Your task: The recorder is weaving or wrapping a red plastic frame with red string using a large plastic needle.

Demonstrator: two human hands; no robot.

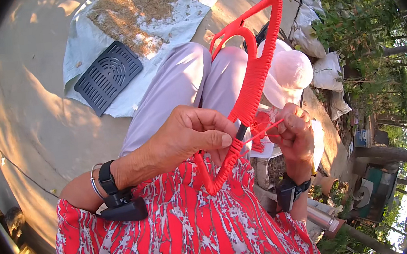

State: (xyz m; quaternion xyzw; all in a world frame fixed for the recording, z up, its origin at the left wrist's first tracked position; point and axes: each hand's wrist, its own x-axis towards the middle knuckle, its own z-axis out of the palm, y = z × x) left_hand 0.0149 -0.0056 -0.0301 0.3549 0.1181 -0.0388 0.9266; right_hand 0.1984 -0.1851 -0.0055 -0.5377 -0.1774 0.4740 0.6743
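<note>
A long, angular frame wound tightly with red cord rises from my lap, with a curved loop near its upper end. One short black stretch of the frame shows bare between two wrapped sections. My left hand closes on the frame beside that stretch, thumb on top and other fingers partly hidden. From the wrapping, a thin red cord runs taut to my right hand, whose fingers are curled and pinch it. More red cord lies loosely bunched beneath, partly hidden.
A dark slotted plastic panel lies on a whitish sheet that also bears brown dry material. White sacks line the greenery at the right. A metal cylinder lies beside my right forearm.
</note>
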